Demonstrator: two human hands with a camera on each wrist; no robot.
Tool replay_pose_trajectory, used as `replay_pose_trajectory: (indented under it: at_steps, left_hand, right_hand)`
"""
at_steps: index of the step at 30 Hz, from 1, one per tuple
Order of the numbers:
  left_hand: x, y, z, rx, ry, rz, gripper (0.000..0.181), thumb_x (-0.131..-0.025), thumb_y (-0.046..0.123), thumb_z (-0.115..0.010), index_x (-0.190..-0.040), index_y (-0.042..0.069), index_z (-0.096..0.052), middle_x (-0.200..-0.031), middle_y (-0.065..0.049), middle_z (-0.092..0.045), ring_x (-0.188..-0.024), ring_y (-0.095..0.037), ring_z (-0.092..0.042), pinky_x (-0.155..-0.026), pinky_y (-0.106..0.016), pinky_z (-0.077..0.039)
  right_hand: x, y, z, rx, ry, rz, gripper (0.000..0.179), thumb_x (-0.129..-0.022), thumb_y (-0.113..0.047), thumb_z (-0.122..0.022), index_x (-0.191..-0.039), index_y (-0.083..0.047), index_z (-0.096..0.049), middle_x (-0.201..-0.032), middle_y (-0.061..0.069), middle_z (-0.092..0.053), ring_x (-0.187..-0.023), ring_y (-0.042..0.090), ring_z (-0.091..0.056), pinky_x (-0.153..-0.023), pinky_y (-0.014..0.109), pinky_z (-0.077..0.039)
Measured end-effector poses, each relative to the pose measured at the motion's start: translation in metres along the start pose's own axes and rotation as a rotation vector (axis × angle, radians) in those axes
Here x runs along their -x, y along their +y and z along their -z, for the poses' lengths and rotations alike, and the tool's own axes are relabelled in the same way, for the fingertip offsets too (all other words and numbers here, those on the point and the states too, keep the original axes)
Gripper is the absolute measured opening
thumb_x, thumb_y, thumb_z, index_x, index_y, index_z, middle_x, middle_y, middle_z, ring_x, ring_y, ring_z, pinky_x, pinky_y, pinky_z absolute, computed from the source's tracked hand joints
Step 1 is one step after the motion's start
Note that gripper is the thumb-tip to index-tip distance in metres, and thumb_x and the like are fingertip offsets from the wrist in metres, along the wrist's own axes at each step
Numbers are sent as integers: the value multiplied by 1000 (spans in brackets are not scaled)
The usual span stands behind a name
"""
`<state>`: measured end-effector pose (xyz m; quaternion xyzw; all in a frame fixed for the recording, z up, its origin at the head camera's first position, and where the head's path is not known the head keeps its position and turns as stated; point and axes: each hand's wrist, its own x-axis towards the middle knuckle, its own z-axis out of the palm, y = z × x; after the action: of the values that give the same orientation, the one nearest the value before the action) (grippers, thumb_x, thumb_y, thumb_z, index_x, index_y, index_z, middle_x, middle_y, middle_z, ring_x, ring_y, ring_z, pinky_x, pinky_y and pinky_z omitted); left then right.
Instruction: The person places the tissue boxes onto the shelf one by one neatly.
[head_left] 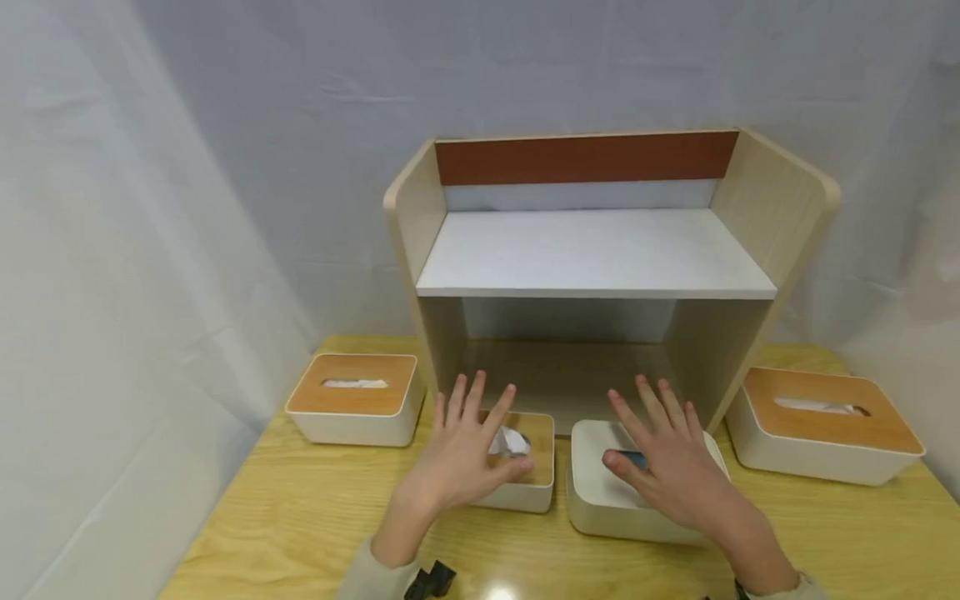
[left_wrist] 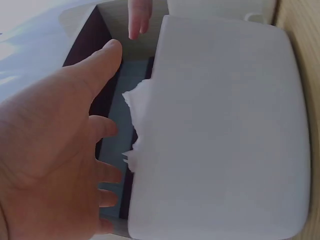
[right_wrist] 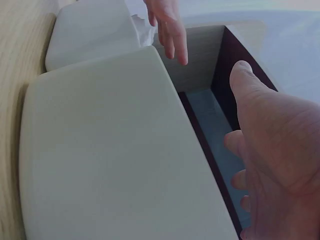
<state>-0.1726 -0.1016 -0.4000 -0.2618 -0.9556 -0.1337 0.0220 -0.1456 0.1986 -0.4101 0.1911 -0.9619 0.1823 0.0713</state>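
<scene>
A pale fabric backdrop point(head_left: 247, 125) is hanging beyond both hands, and a wood-grain table point(head_left: 285, 517) is extending beneath them. Just ahead of the fingertips, a two-tier desktop shelf point(head_left: 596, 254) is standing, its lower compartment facing the hands. Well to the right of the right hand, a far-right tissue box point(head_left: 832, 450) with a wooden lid is resting; directly under the right hand, an all-white box point(head_left: 622, 518) is lying. A similar far-left tissue box point(head_left: 352, 427) is sitting to the left of the left hand, and a wooden-lidded tissue box point(head_left: 525, 497) is lying under that hand. The left hand point(head_left: 465, 454) and right hand point(head_left: 671, 467) are hovering palms down, fingers spread; neither is pinching anything, and no contact is showing. The step in hand appears to be poising one hand over each middle box; gripping from here would be calling for lowering the hands and curling the fingers around the side walls. The left hand is hiding part of its box and of the white tissue point(head_left: 510, 442); the right is covering most of its box's top, leaving a blue patch point(head_left: 637, 459) unidentifiable. Beside the left cuff, a small black object point(head_left: 430, 582) is remaining hard to make out, and the wrist views are cutting off both hands.
</scene>
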Motion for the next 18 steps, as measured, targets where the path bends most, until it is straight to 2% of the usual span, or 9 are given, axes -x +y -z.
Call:
replay_pose_trajectory:
  at_steps: [8, 18]
  left_hand:
    - [2, -3, -4, 5, 1, 5, 92, -91, 67, -54, -161, 23, -14, -164, -22, 1, -149, -47, 5, -115, -70, -5]
    - [3, -4, -7, -32, -16, 15, 94, -89, 72, -50, -161, 25, -12, -164, -20, 6, -148, -46, 10, -114, -70, -2]
  right_hand:
    - [1, 4, 0, 4, 1, -6, 75, -99, -55, -51, -159, -18, -25, -164, 23, -4, -148, 50, -1, -110, 75, -9]
    - [5, 2, -8, -10, -2, -12, 74, -99, -54, -50, -159, -22, -23, -164, 22, -6, -149, 47, 2, -112, 73, -7]
